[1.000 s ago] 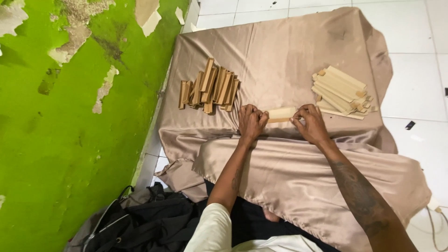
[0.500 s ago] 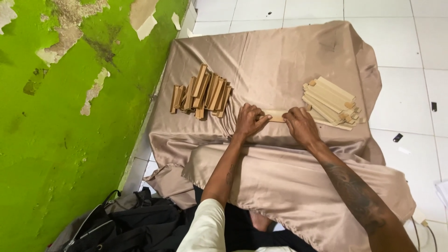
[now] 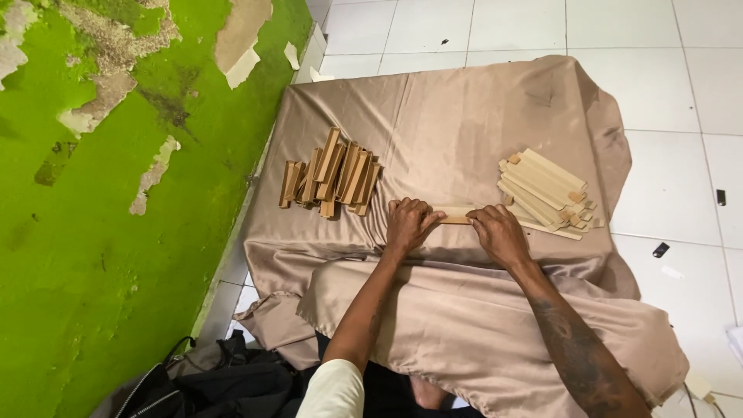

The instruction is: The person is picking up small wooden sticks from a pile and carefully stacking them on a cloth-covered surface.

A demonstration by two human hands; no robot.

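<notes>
A pale wooden strip (image 3: 455, 214) lies crosswise on the tan satin cloth (image 3: 464, 116). My left hand (image 3: 409, 223) presses down on its left end and my right hand (image 3: 499, 232) on its right end, so only the middle of the strip shows. A heap of darker brown wooden sticks (image 3: 331, 174) lies to the left of my left hand. A stack of lighter wooden strips (image 3: 546, 193) lies just right of my right hand.
A green wall with peeling paint (image 3: 93, 232) runs along the left. White floor tiles (image 3: 681, 93) surround the cloth, with small dark scraps (image 3: 660, 250) at the right. A black bag (image 3: 209, 383) lies at the lower left by my lap.
The camera view has shifted slightly. Both hands stay on the strip between the two piles, pressing its ends.
</notes>
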